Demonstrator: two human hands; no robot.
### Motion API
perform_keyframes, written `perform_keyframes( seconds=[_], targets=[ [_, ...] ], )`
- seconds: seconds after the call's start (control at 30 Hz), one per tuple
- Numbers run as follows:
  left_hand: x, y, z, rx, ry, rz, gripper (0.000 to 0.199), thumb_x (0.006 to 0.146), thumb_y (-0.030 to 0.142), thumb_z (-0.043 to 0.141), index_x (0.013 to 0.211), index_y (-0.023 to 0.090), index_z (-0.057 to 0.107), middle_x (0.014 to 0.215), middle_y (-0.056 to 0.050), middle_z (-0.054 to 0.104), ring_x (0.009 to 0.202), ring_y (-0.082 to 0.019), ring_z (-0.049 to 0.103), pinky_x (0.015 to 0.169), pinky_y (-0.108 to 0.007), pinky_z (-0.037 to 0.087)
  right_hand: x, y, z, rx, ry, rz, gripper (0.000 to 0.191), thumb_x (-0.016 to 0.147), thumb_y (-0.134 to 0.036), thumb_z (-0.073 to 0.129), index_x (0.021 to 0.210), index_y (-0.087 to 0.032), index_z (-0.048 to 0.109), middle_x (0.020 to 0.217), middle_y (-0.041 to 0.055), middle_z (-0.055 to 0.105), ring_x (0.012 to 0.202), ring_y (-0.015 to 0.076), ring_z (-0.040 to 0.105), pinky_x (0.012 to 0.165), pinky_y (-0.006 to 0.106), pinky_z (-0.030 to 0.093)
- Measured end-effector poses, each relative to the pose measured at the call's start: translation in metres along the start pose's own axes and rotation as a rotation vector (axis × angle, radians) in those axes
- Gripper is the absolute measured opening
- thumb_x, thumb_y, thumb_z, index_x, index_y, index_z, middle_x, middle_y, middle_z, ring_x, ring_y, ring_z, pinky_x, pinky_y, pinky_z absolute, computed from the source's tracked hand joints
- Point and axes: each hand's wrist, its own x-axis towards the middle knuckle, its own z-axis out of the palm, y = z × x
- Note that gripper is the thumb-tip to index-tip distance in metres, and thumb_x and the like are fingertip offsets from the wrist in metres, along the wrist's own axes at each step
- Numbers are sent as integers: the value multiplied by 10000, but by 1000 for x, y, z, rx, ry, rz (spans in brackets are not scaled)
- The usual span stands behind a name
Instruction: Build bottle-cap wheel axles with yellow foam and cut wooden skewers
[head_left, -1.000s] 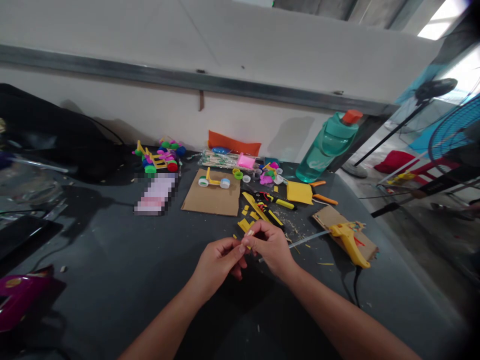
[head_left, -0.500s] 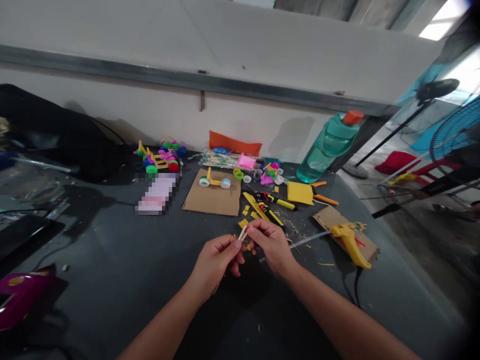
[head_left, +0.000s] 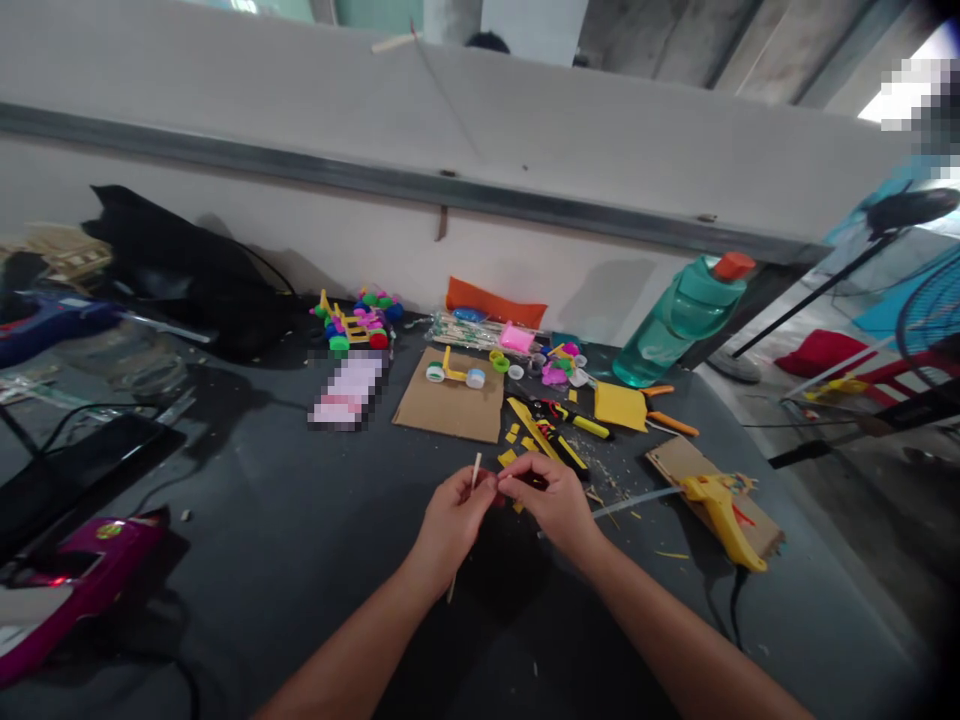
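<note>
1. One thin stick [head_left: 477, 468], near middle, pinched at a tilt in the left hand [head_left: 454, 515]; not visibly joined to anything.
2. Right hand [head_left: 551, 492] curled just right of it; grip impossible to tell.
3. Apparently done: yellow scooter [head_left: 456, 376], wheels [head_left: 475, 379] on, standing on far-middle cardboard [head_left: 450, 417].
4. Seemingly unused: loose caps [head_left: 516, 372], farther right.

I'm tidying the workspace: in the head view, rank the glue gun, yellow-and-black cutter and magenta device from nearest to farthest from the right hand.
From the right hand:
1. Yellow-and-black cutter, just beyond it.
2. Glue gun, off to its right.
3. Magenta device, at the far left.
</note>
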Motion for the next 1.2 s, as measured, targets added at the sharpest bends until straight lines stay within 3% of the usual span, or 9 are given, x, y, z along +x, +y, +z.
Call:
perform_keyframes(
  seconds=[0.17, 0.3, 0.4, 0.53, 0.73, 0.87, 0.97, 1.1, 1.2],
  targets=[
    [0, 2, -6, -95, -139, -54, 326, 742, 459, 571, 649, 158, 483, 463, 94, 319, 351, -18, 180, 347, -175, 107, 13, -5, -8, -169, -113, -26, 185, 756, -382, 617, 763, -198, 637, 704, 4, 628, 654, 153, 572, 607, 277, 439],
    [3, 0, -7, -144, -97, -6, 270, 737, 414, 581, 746, 162, 487, 563, 60, 465, 363, -17, 216, 342, -169, 108, 31, -6, -43, -809, -5, -142, 380, 784, -470, 549, 1032, -186, 597, 971, 94, 629, 943, 257, 547, 824, 396, 398],
    [6, -3, -5, -128, -41, 9, 230, 759, 389, 543, 774, 168, 482, 543, 61, 475, 362, -26, 238, 345, -163, 121, 40, 2, -71, -1214, 50, 9, 727, 684, -592, 586, 1235, -133, 469, 1225, 200, 497, 1143, 383, 410, 900, 500, 321],
    [10, -7, -4, -65, -11, 11, 194, 758, 356, 527, 787, 165, 506, 507, 74, 457, 342, -19, 237, 355, -160, 135, 45, 19, -88, -1360, -44, 187, 901, 621, -644, 590, 1322, -129, 357, 1278, 213, 441, 1169, 398, 388, 905, 505, 312],
    [12, -10, -6, -72, -45, -25, 195, 742, 342, 536, 785, 152, 532, 467, 84, 418, 313, -13, 194, 338, -169, 106, 59, 23, -89, -1302, 17, 308, 930, 534, -618, 651, 1272, -109, 406, 1176, 225, 493, 1092, 416, 442, 845, 481, 355],
    [12, -7, -8, -134, -56, -42, 199, 719, 348, 573, 762, 160, 527, 458, 88, 406, 311, -12, 198, 334, -164, 91, 54, 7, -98, -1088, 74, 341, 732, 526, -447, 670, 1133, -67, 524, 1098, 226, 541, 1040, 402, 485, 854, 454, 367],
    [10, -1, -9, -163, -19, -36, 209, 709, 352, 594, 760, 158, 538, 449, 92, 387, 319, -10, 188, 341, -160, 80, 31, -4, -105, -806, 62, 374, 482, 604, -410, 574, 1004, -140, 581, 1001, 134, 605, 956, 313, 559, 773, 381, 439],
    [7, 4, -9, -182, 10, 38, 258, 712, 395, 624, 767, 154, 550, 500, 82, 406, 353, -9, 207, 349, -160, 98, -20, -7, -94, -110, 0, 418, 353, 585, -340, 555, 904, -188, 552, 782, 51, 611, 734, 222, 599, 614, 327, 472],
    [4, 3, -10, -149, 14, 97, 265, 710, 393, 646, 795, 156, 564, 575, 62, 469, 380, -6, 248, 358, -159, 129, -54, -9, -73, -145, -32, 283, 330, 636, -271, 550, 957, -196, 526, 854, 44, 608, 770, 205, 575, 666, 323, 456]
  ],
)
